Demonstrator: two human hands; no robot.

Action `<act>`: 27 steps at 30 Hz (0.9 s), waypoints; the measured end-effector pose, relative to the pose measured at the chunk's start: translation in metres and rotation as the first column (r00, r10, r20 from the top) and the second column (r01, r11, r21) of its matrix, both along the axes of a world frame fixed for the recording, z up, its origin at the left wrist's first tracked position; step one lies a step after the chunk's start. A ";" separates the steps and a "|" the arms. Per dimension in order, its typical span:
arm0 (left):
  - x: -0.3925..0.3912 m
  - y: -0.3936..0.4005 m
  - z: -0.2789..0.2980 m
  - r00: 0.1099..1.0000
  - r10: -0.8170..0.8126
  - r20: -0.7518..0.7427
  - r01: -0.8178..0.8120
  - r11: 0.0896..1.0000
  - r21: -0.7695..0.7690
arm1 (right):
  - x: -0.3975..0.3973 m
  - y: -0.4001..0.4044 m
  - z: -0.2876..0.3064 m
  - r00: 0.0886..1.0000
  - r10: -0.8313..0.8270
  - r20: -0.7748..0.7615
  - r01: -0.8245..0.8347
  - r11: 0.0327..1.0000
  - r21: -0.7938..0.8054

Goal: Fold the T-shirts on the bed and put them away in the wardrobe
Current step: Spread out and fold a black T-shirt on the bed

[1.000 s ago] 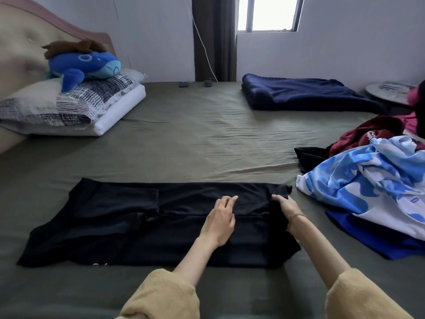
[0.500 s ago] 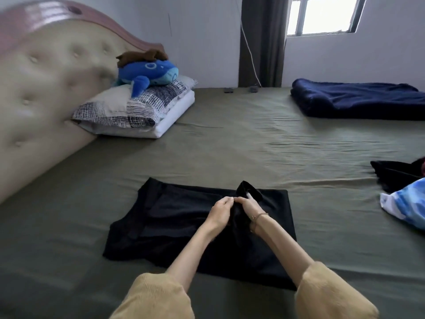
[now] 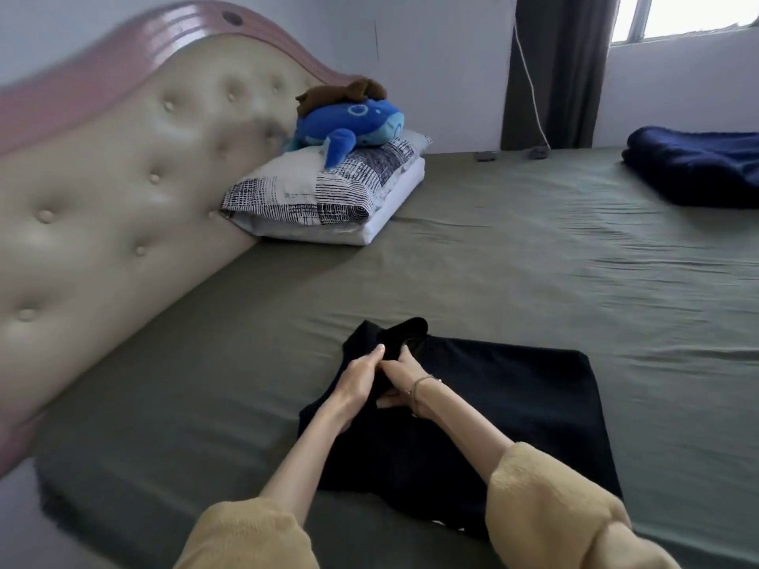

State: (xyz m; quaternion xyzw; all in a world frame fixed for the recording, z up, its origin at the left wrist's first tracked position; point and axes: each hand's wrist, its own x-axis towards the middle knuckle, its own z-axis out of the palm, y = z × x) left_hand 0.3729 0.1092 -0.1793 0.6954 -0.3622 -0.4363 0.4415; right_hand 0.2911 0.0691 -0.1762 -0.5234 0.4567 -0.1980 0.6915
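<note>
A black T-shirt (image 3: 505, 396) lies folded over on the olive-green bed sheet (image 3: 513, 273) in front of me. Its left end is bunched up and lifted off the bed. My left hand (image 3: 357, 379) grips that raised fabric from the left, thumb on top. My right hand (image 3: 400, 384), with a thin bracelet at the wrist, pinches the same fold from the right, its fingers partly buried in the cloth. Both hands nearly touch. Yellow sleeves cover my forearms at the bottom of the view.
A padded beige headboard (image 3: 102, 207) with a pink frame runs along the left. Pillows (image 3: 328, 195) carry a blue plush whale (image 3: 349, 125). A folded navy blanket (image 3: 694, 170) lies at the far right. A dark curtain (image 3: 554, 67) hangs by the window.
My right hand has carried the shirt's right end over to the left, folding it shorter, and both hands now meet on the bunched left end. The view swung left; the blue-and-white clothes pile left the frame.
</note>
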 end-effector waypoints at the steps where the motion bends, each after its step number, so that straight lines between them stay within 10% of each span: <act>1: 0.009 0.003 -0.003 1.000 0.021 -0.004 -0.021 1.000 0.014 | 0.009 0.002 -0.001 1.000 0.027 0.000 -0.027 1.000 0.011; 8: 0.046 0.010 -0.020 0.952 0.195 0.237 -0.209 0.977 0.034 | 0.031 0.013 -0.013 0.989 0.144 0.025 -0.145 0.988 0.053; 13: 0.032 0.012 -0.013 0.727 0.165 0.667 -0.288 0.954 0.079 | 0.015 0.012 -0.011 0.996 -0.012 0.088 0.013 1.000 -0.008; 22: -0.013 0.012 -0.004 0.138 -0.125 0.982 -0.129 0.981 0.143 | -0.066 -0.010 -0.011 0.808 -0.357 -0.469 -0.040 0.760 -0.648; 27: -0.062 0.015 -0.012 0.179 -0.217 0.960 0.142 0.971 0.193 | -0.120 -0.003 -0.018 0.620 -0.480 -0.621 -0.085 0.745 -0.661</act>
